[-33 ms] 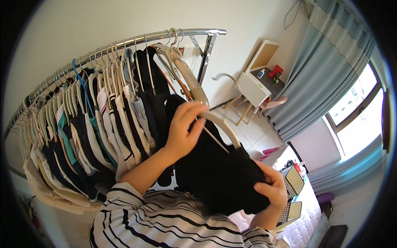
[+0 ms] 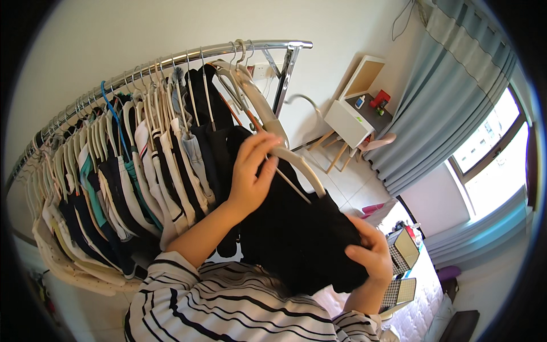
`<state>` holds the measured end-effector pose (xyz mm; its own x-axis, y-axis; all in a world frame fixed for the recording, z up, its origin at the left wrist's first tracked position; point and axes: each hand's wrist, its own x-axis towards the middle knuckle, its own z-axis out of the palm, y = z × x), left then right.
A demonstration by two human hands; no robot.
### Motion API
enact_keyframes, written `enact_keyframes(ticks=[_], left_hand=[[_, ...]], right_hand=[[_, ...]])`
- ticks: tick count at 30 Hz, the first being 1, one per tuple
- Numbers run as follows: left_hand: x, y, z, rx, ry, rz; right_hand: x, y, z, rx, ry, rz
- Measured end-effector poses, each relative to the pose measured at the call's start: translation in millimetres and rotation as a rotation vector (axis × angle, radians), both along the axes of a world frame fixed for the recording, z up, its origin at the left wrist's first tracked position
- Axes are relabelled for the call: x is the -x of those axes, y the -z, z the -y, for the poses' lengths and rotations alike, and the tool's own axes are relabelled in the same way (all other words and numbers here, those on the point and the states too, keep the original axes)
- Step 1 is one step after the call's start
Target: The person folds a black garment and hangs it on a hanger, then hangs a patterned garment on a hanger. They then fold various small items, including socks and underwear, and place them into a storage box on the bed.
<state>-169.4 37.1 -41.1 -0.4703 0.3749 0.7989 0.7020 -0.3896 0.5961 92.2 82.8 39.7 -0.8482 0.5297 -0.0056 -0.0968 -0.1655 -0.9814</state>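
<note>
Below the chrome clothes rail (image 2: 181, 58), the left hand (image 2: 250, 172) pinches a cream hanger (image 2: 306, 169) and the right hand (image 2: 372, 253) a black garment (image 2: 285, 239), which could slip off if tugged unevenly.

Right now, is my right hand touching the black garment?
Touching. The head view shows the right hand gripping the side of the black garment, its thumb lying directly over the dark cloth.

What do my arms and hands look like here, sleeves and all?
Your left sleeve and right sleeve are white with dark stripes of uneven thickness, leaving the forearms bare. Your left hand and right hand show no gloves, watch or bracelet.
</note>
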Motion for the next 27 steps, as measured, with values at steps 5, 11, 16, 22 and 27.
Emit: enact_keyframes(ticks=[5,11,16,22,27], left_hand=[[28.2,22.6,-24.5,-0.058,-0.009,0.265],[34.5,14.2,-33.0,-0.234,0.373,0.626],[41.1,8.0,-31.9,-0.276,0.514,0.740],[50.9,20.4,-21.9,-0.262,0.461,0.708],[49.6,15.2,-5.7,-0.227,0.276,0.661]], right_hand=[[72.5,15.1,-4.1,-0.118,-0.047,-0.123],[144.0,39.1,-19.2,-0.208,-0.034,-0.207],[197.5,49.7,-31.1,-0.258,-0.058,-0.287],[244.7,65.8,-42.0,-0.245,-0.068,-0.273],[269.0,70.2,-41.3,-0.432,-0.066,-0.108]])
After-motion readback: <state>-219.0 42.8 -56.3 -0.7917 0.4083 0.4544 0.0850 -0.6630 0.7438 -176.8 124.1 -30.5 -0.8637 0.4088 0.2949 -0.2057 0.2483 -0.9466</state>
